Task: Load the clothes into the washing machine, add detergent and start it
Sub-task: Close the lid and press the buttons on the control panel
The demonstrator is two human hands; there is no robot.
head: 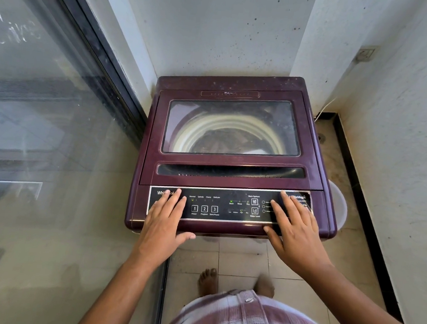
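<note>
A maroon top-loading washing machine [232, 168] stands in a corner with its glass lid [231, 127] closed. Through the glass I see the pale drum ring and dark brownish clothes [219, 143] inside. The black control panel [224, 206] runs along the front, with small green lights lit and buttons 1, 2, 3 near its middle. My left hand [164, 216] lies flat on the panel's left end, fingers straight. My right hand [294, 224] lies flat on the panel's right end, fingers straight. Neither hand holds anything.
A glass sliding door [43, 135] with a dark frame fills the left. White walls close in behind and on the right. A pale bucket [339, 205] peeks out at the machine's right side. My bare feet [208, 280] stand on the tiled floor.
</note>
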